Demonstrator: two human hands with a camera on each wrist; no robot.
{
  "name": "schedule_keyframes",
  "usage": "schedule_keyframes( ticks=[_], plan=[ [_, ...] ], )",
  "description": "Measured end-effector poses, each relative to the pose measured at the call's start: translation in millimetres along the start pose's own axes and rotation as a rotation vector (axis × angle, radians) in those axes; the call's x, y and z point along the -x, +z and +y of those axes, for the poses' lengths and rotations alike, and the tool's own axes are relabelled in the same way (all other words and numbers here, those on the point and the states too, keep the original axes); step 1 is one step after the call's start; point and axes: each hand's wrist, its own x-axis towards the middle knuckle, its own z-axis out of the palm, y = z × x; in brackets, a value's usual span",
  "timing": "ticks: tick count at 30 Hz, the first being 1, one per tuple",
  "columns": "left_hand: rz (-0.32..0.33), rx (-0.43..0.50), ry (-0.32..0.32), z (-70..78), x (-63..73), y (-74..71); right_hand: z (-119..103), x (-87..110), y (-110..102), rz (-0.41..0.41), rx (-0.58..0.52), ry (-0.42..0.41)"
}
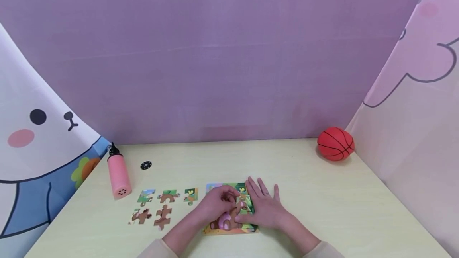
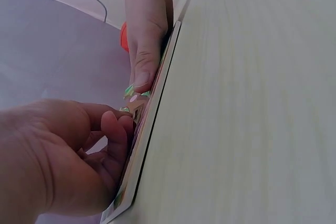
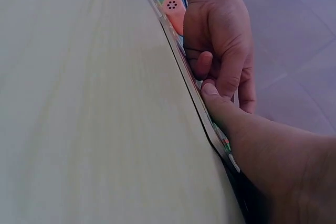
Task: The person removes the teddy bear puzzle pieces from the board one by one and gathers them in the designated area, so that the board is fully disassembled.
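Observation:
A picture puzzle board [image 1: 229, 232] with a bear and green leaves lies flat on the table, partly hidden under both hands. My left hand [image 1: 218, 203] is over its middle with curled fingers. In the left wrist view, thumb and finger pinch a brown and green puzzle piece [image 2: 136, 104] that sits tilted above the board. My right hand [image 1: 267, 210] rests on the board's right side, its fingers spread and straight. The right thumb [image 2: 143, 74] presses close to that piece. Several loose puzzle pieces [image 1: 163, 217] lie left of the board.
A pink pump bottle [image 1: 119, 174] with a black top lies at the table's left edge, also visible in the right wrist view. Near it is a small black disc [image 1: 146, 165]. A red basketball [image 1: 335, 143] sits at the back right corner. Printed cloth walls surround the table.

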Motion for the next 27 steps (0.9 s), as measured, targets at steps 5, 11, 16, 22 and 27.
schedule_keyframes(
  ticks=[5, 11, 16, 22, 27],
  plan=[
    [0.038, 0.045, -0.022, -1.2, 0.9, -0.5, -4.3, 1.0, -4.9, -0.022, -0.007, -0.002],
    [0.051, 0.134, -0.062, -4.5, 0.9, -5.2, -6.1, 1.2, -6.3, -0.027, -0.007, 0.008],
    [0.056, 0.159, -0.073, -3.8, 4.6, -15.3, -4.4, 0.3, -4.2, -0.024, -0.009, 0.009],
    [0.072, 0.183, -0.079, -5.7, 12.0, -28.8, -3.8, 0.2, -3.6, -0.016, -0.008, 0.012],
    [0.078, 0.194, -0.097, -10.9, 19.3, -41.5, -1.5, 1.1, -2.1, -0.002, -0.015, -0.010]
  ],
)
